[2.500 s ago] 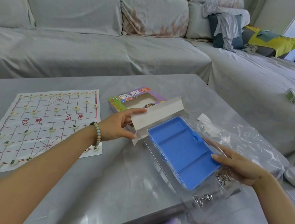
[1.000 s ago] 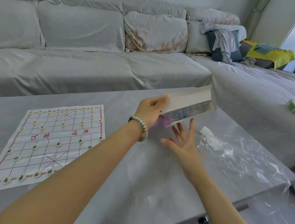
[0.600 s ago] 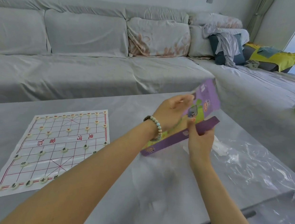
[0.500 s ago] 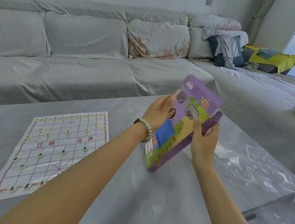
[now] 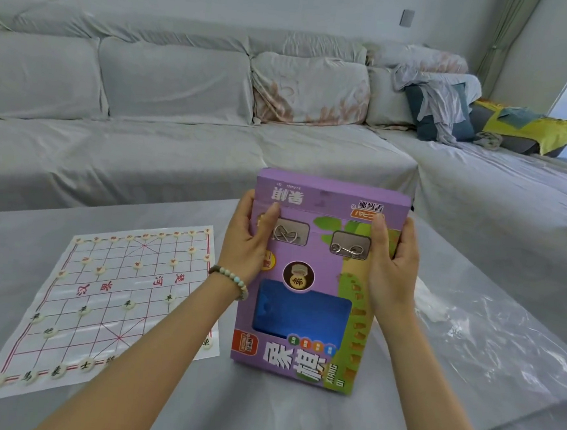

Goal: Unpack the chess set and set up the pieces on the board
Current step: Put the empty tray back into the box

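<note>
While left hand [image 5: 243, 244] and right hand [image 5: 394, 269] grip it, one box [image 5: 321, 262] tilts.

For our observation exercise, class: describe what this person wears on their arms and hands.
No sleeves are in view. The left wrist carries a beaded bracelet of pale green, cream and darker beads. The left hand and right hand show no rings or watch.

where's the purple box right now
In the head view the purple box is held upright over the table, left hand and right hand gripping its sides, right of the chess board.
</note>
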{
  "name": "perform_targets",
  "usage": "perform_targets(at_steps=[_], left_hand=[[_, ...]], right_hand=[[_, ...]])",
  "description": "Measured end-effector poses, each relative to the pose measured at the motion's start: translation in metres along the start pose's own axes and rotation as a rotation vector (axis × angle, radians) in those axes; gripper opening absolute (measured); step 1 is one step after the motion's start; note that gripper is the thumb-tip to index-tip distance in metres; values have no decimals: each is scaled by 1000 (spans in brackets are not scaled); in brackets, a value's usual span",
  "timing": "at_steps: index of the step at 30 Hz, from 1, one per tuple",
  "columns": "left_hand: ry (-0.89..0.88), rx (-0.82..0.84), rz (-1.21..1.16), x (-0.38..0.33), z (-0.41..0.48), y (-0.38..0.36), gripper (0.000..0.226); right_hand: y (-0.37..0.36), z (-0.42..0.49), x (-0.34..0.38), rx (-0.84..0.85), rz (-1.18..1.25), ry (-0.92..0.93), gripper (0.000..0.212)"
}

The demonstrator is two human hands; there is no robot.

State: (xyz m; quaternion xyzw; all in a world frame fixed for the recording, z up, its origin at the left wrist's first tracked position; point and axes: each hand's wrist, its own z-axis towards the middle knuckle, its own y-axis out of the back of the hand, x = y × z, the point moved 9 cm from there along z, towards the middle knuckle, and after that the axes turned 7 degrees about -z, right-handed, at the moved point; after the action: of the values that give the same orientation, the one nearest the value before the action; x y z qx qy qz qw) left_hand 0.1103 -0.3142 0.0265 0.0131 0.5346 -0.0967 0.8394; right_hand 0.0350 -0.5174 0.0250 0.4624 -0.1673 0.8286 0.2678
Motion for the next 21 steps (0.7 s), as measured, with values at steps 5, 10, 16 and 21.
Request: perform_targets(at_steps=[5, 10, 16, 21], left_hand=[[-32, -75, -32, -10, -3, 12, 30], [-115, -88, -47, -34, 0, 9, 23], [-192, -136, 46, -40, -1, 8, 14], [-178, -146, 115, -30, 1, 11, 12]], right_hand=[[-4, 5, 16, -35, 25, 26, 6], [-7, 1, 36, 16, 17, 176, 31], [-1, 4, 29, -39, -63, 160, 5], [1, 3, 23, -55, -79, 137, 2]])
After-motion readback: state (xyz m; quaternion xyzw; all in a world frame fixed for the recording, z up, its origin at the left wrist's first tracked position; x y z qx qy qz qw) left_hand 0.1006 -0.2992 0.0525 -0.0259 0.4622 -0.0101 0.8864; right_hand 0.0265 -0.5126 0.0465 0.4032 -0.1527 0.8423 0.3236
